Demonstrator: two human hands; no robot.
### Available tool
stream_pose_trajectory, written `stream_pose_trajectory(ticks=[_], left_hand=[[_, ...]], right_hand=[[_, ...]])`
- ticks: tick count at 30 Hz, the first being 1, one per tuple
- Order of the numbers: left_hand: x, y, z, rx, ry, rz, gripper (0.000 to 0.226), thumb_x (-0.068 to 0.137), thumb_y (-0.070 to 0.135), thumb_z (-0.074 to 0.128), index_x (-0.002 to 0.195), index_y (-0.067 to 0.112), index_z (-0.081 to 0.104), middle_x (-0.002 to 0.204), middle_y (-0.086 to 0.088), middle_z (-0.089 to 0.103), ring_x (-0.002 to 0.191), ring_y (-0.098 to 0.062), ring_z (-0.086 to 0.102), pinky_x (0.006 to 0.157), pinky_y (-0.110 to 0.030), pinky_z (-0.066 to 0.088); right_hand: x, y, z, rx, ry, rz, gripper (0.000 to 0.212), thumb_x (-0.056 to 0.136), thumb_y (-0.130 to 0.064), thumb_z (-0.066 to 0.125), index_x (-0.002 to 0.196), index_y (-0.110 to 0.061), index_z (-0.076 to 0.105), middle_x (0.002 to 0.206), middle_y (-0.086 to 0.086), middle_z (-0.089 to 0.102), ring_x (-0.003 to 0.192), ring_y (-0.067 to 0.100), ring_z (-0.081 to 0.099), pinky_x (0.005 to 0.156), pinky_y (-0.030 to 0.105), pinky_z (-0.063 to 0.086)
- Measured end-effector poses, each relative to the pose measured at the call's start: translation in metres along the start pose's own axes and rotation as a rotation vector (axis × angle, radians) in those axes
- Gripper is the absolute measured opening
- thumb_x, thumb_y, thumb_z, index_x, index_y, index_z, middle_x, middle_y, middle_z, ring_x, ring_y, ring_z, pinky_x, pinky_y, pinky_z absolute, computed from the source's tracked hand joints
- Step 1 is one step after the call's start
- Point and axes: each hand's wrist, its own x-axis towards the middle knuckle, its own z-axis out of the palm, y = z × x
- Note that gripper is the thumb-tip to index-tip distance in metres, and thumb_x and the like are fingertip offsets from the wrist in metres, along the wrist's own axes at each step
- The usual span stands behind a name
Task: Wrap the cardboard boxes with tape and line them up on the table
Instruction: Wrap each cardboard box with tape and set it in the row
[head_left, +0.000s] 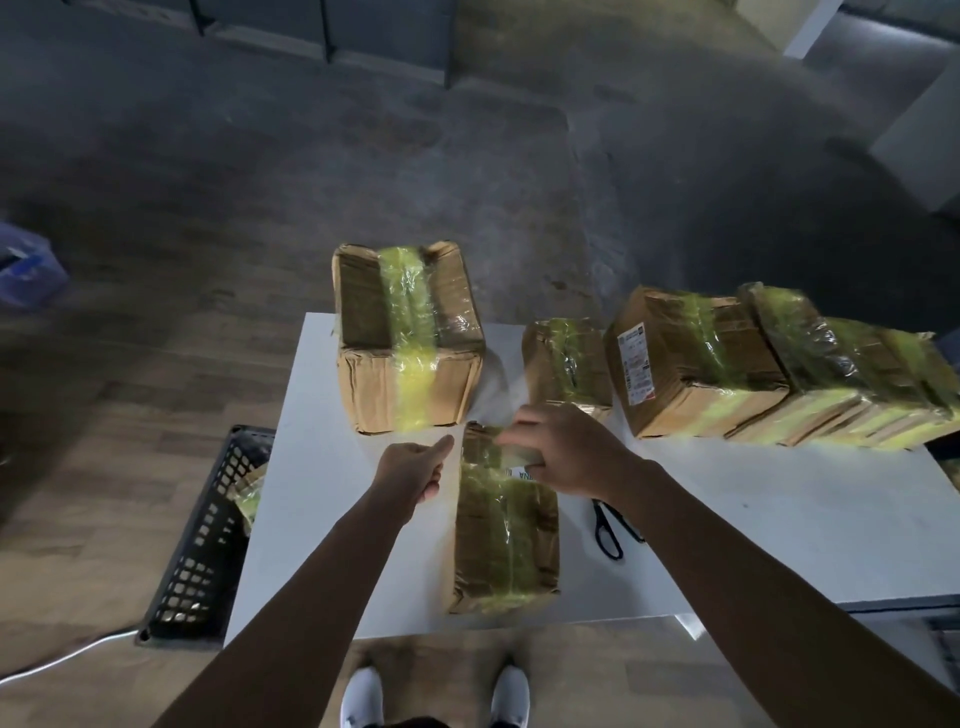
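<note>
Five taped cardboard boxes (410, 338) sit on the table (322, 519): four from 12 to 2 o'clock, one near box (506, 525) at 6. The right hand (561, 447) grips its far end; the left hand (415, 467) is curled beside it, grasp unclear; one pair of scissors (608, 530) at 4

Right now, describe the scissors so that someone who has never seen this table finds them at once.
Start at the white table. Find the taped box nearest its front edge; just right of it lie the scissors. They are black-handled, flat and thin, the one dark thing among brown boxes banded in yellowish tape.
</note>
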Motion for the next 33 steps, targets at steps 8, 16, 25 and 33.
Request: stream_pose_trajectory(ticks=[8,16,25,33], left_hand=[[0.013,-0.020,0.010,-0.157,-0.049,-0.160,0.037,0.087,0.029,0.071,0.069,0.000,0.057,0.059,-0.006,0.047,0.051,-0.015,0.046,0.046,-0.021,0.046],[0.015,-0.033,0.023,-0.175,-0.063,-0.237,0.048,0.079,0.047,0.074,0.072,0.003,0.057,0.062,-0.006,0.054,0.052,-0.016,0.054,0.049,-0.023,0.049],[0.014,-0.048,0.037,-0.072,0.188,-0.142,0.038,0.093,0.027,0.061,0.064,0.008,0.047,0.059,-0.005,0.034,0.054,-0.020,0.034,0.055,-0.027,0.031],[-0.007,-0.029,0.056,0.297,0.226,0.344,0.037,0.087,0.044,0.065,0.104,0.016,0.048,0.096,-0.002,0.055,0.078,-0.013,0.054,0.057,-0.024,0.038]], right_hand=[[0.003,-0.003,0.008,0.013,0.015,0.025,0.042,0.077,-0.007,0.069,0.118,-0.019,0.068,0.103,0.001,0.062,0.086,0.019,0.057,0.076,0.034,0.047],[0.001,0.001,0.019,0.035,0.088,0.026,0.039,0.073,0.001,0.069,0.110,-0.010,0.071,0.095,0.006,0.063,0.088,0.023,0.056,0.073,0.038,0.049],[0.003,0.001,0.024,-0.008,0.125,-0.009,0.037,0.070,0.000,0.074,0.105,-0.008,0.072,0.091,0.008,0.062,0.084,0.025,0.057,0.069,0.035,0.045],[-0.002,0.010,0.015,0.053,0.034,-0.029,0.057,0.074,0.003,0.070,0.127,-0.014,0.062,0.095,0.010,0.053,0.083,0.019,0.049,0.065,0.030,0.041]])
